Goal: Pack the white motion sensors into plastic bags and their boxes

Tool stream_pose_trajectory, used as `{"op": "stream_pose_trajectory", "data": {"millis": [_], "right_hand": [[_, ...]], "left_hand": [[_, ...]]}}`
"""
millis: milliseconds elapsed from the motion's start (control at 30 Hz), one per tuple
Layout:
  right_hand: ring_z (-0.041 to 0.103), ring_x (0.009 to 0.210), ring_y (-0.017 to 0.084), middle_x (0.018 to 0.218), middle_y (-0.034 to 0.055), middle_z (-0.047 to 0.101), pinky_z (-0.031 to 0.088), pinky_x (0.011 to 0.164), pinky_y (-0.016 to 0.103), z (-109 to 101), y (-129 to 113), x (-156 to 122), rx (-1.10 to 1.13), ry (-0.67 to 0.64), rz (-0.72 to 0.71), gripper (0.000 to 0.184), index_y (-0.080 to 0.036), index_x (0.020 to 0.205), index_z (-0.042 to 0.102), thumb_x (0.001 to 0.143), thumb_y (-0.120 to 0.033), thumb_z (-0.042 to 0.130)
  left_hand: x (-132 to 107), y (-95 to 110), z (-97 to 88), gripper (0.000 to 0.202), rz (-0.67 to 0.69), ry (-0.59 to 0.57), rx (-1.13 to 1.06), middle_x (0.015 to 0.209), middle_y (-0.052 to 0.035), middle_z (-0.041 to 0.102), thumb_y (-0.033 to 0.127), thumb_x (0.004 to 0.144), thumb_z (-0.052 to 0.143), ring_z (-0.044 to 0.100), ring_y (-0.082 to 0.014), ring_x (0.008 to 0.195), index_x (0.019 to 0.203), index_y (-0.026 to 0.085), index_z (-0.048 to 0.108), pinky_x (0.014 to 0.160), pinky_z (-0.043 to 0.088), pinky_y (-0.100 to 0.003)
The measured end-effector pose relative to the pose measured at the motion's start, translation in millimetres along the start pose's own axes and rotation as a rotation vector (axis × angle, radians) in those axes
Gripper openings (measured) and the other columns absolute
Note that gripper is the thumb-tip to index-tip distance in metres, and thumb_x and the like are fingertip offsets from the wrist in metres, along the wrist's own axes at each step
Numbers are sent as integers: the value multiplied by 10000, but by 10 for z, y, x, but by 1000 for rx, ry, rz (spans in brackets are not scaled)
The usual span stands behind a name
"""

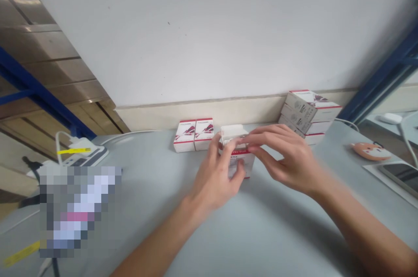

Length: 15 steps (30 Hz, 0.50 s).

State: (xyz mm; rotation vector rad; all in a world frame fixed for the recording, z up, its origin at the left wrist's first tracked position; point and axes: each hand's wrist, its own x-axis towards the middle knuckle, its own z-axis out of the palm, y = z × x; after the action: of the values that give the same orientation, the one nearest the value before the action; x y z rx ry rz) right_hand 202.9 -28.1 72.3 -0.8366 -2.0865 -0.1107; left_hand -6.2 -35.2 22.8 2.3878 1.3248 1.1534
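A small white cardboard box (242, 161) with a red band stands upright on the table, its top flap raised. My left hand (219, 172) is wrapped around its left side and front, the thumb across the printed face. At the box's open top, the fingertips of my right hand (284, 155) are pinched together near the right edge. Whether they hold a flap or something inside is hidden by the fingers.
Two similar boxes (194, 134) lie side by side by the wall, and more boxes (308, 113) are stacked at the right. A power strip (94, 155) with cables sits left. An orange animal-shaped object (370, 150) and a dark device (401, 177) lie right.
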Motion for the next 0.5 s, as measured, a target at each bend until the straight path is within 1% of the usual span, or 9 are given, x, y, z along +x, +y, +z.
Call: {"op": "stream_pose_trajectory", "data": {"millis": [67, 133, 167, 233, 300, 367, 433, 500], "right_hand": [[724, 1100, 252, 1153, 64, 767, 557, 977, 437, 15, 16, -11, 39, 59, 57, 260, -300, 1231, 677, 1015, -166, 624], [680, 1185, 281, 1270, 103, 702, 564, 999, 457, 61, 40, -22, 88, 159, 205, 281, -291, 1285, 645, 1007, -251, 657], [665, 1197, 287, 1302, 113, 672, 573, 990, 459, 91, 55, -27, 138, 194, 305, 301, -284, 1295, 625, 1000, -314, 679], [666, 1141, 270, 1263, 102, 657, 595, 934, 431, 148, 80, -32, 298, 208, 510, 311, -272, 1242, 605, 997, -445, 688], [674, 1052, 238, 1156, 72, 676, 600, 893, 396, 194, 89, -30, 486, 179, 641, 303, -267, 1152, 612, 1017, -537, 636], [673, 1054, 230, 1113, 61, 698, 587, 933, 391, 224, 71, -20, 601, 129, 676, 323, -264, 1086, 656, 1035, -574, 583], [672, 1115, 240, 1184, 64, 715, 568, 995, 397, 248, 31, -13, 657, 93, 691, 321, -260, 1024, 705, 1024, -565, 603], [683, 1151, 256, 1274, 64, 718, 563, 1017, 410, 274, -14, -15, 710, 80, 760, 283, -258, 977, 722, 985, -536, 671]], "left_hand": [[-6, -43, 31, 668, 10, 65, -90, 1617, -186, 429, 301, 1026, 595, 570, -328, 1427, 1590, 322, 238, 1005, 618, -470], [-9, -84, 56, 795, -12, 124, -196, 1587, -185, 476, 297, 1001, 649, 592, -299, 1397, 1609, 309, 136, 1046, 600, -452], [-9, -100, 62, 833, -32, 136, -233, 1572, -181, 496, 300, 987, 678, 608, -288, 1373, 1609, 305, 124, 1056, 596, -445], [-2, -120, 58, 789, -37, 129, -241, 1562, -168, 509, 299, 974, 702, 592, -291, 1395, 1586, 299, 203, 1091, 576, -451], [11, -125, 39, 644, 6, 115, -183, 1578, -153, 488, 284, 985, 679, 526, -307, 1472, 1528, 295, 334, 1151, 533, -483], [21, -117, 18, 526, 42, 108, -119, 1604, -149, 449, 270, 999, 646, 466, -322, 1526, 1471, 292, 416, 1184, 500, -514], [23, -101, 6, 505, 42, 112, -92, 1609, -155, 428, 270, 1001, 638, 458, -330, 1531, 1461, 290, 430, 1166, 513, -521], [17, -81, 6, 488, 27, 117, -85, 1606, -159, 420, 271, 1000, 635, 459, -332, 1530, 1449, 288, 444, 1140, 532, -509]]}}
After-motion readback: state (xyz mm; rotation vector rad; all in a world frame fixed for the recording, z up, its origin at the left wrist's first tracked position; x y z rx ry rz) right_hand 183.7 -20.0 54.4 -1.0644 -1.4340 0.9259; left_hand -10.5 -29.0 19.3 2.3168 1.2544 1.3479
